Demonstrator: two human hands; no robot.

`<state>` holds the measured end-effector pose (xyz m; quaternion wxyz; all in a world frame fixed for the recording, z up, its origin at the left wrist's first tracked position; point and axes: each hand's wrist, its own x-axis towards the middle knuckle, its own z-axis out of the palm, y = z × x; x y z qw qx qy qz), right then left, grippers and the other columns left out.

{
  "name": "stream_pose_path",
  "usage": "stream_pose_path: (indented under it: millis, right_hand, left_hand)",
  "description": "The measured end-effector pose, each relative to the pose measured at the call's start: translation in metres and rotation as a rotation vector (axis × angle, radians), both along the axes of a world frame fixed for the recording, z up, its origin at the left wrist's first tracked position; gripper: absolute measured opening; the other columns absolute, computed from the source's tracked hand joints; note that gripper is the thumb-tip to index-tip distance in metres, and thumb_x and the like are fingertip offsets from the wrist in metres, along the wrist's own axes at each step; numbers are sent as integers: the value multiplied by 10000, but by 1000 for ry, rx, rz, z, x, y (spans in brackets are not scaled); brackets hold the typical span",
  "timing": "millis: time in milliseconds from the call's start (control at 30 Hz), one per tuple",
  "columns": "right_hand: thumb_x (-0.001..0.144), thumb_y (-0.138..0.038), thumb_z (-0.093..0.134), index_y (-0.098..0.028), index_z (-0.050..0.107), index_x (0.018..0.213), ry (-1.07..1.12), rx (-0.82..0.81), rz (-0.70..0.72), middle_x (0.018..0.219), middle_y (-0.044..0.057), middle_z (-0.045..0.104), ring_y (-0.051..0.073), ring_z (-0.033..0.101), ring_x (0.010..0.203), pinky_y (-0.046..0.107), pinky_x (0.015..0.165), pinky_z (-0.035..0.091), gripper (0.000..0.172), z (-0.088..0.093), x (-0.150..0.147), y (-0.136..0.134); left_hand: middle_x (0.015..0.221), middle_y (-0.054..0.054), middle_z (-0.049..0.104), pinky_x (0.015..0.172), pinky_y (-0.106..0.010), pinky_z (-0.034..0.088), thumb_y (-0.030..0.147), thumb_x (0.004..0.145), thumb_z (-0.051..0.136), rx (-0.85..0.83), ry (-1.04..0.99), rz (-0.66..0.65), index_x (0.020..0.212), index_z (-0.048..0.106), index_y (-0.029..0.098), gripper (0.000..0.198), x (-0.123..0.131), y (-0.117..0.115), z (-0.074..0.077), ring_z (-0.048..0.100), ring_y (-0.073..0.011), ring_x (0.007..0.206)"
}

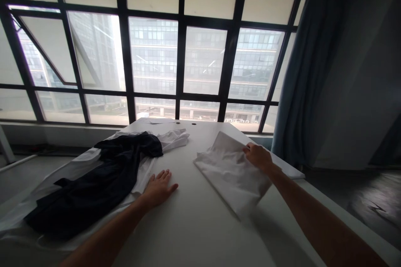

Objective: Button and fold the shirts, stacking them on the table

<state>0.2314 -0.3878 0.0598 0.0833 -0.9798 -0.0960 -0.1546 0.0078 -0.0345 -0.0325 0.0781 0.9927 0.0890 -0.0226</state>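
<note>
My right hand [258, 156] grips a white cloth garment [233, 175] by its upper right edge. The garment looks folded and hangs tilted over the right part of the table, its lower corner blurred. Flat on the tabletop, fingers spread, rests my left hand [159, 187]. Just left of that hand lies a dark navy garment [103, 183], crumpled on top of white clothing [83, 158]. A white sleeve-like end [173, 138] sticks out beyond the dark cloth. Whether the held garment is a shirt cannot be made out.
The white table [188, 225] runs away from me toward a large black-framed window [153, 56]. Under the held garment, a flat white item [291, 171] reaches the table's right edge. A blue-grey curtain [303, 79] hangs at the right. One window pane at the left is tilted open.
</note>
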Motion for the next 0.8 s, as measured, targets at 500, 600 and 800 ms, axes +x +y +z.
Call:
stream_pose_path:
  millis: [500, 600, 800]
  right_hand:
    - [1104, -461, 439, 3, 467, 1491, -45, 64, -310, 1412, 333, 446, 480, 466, 1264, 644, 1059, 340, 606, 86, 89, -108]
    - [1130, -459, 310, 10, 385, 1568, 130, -45, -181, 1536, 305, 306, 456, 360, 1385, 620, 1136, 275, 646, 24, 83, -94]
    - [1083, -367, 480, -159, 513, 1522, 243, -122, -26, 1556, 157, 371, 373, 361, 1417, 577, 1137, 326, 487, -104, 48, -54]
  left_hand:
    - [1681, -131, 192, 1262, -541, 149, 549, 1013, 257, 12, -3, 15, 1601, 324, 107, 739, 7, 5, -14, 134, -295, 1571]
    - [1679, -132, 206, 1260, -552, 155, 546, 1014, 269, 6, -7, 12, 1598, 330, 101, 736, 8, 5, -14, 140, -300, 1569]
    - [1673, -142, 215, 1256, -559, 162, 534, 1018, 257, 33, -31, 6, 1596, 336, 91, 732, 7, 4, -15, 156, -305, 1566]
